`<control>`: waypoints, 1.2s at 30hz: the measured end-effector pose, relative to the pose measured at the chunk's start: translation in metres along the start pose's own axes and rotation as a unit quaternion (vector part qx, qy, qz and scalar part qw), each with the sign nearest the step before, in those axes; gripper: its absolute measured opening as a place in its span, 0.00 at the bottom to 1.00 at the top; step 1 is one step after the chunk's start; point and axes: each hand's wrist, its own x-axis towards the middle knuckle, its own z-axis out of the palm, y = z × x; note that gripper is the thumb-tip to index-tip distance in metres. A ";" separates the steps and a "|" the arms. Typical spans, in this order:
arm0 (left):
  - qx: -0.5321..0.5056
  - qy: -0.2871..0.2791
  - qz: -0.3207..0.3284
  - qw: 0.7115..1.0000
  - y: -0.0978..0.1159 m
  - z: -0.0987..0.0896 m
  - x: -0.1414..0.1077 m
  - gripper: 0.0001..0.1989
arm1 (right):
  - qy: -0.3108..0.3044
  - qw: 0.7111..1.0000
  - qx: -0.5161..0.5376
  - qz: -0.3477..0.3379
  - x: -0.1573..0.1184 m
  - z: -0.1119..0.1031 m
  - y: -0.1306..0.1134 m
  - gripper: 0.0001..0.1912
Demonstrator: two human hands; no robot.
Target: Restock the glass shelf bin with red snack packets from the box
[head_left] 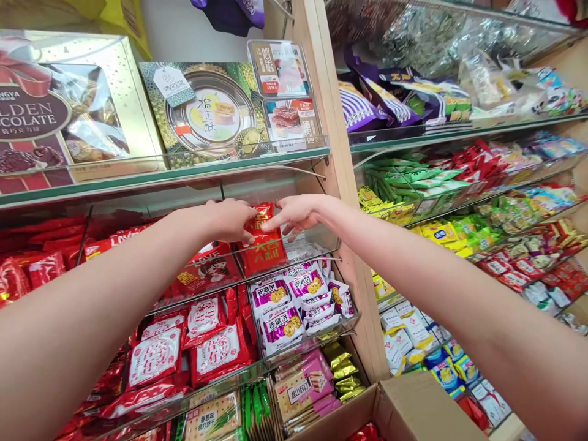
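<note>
A red packet with gold characters stands in a glass-fronted shelf compartment in the middle of the view. My left hand grips its left edge, fingers curled round it. From the other side my right hand holds the same packet, one finger lying across its front and the rest partly hidden. Just below, behind the clear front strip, shows another red face with gold characters; I cannot tell whether it is a separate packet. To its left are red and black LOVE packets.
Below sit purple-and-white cookie packets, red-and-white packets and crackers. An open cardboard box with red packets inside stands lower right. A glass shelf runs above my hands; a wooden upright stands beside my right wrist.
</note>
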 end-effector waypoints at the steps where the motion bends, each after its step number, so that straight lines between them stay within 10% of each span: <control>1: 0.016 -0.005 -0.006 1.000 0.001 0.001 0.001 0.30 | -0.004 1.000 -0.006 -0.002 0.002 0.001 0.002 0.16; 20: 0.060 -0.091 -0.065 0.992 0.024 -0.003 -0.005 0.30 | 0.032 0.987 -0.158 0.020 0.007 0.009 0.000 0.15; 31: 0.056 -0.022 -0.046 0.997 0.019 0.000 -0.012 0.23 | 0.045 0.981 -0.188 0.002 -0.006 -0.001 0.002 0.17; 36: 0.051 0.045 -0.024 0.997 0.010 0.005 -0.017 0.17 | 0.187 0.943 -0.274 -0.011 0.006 0.006 0.000 0.12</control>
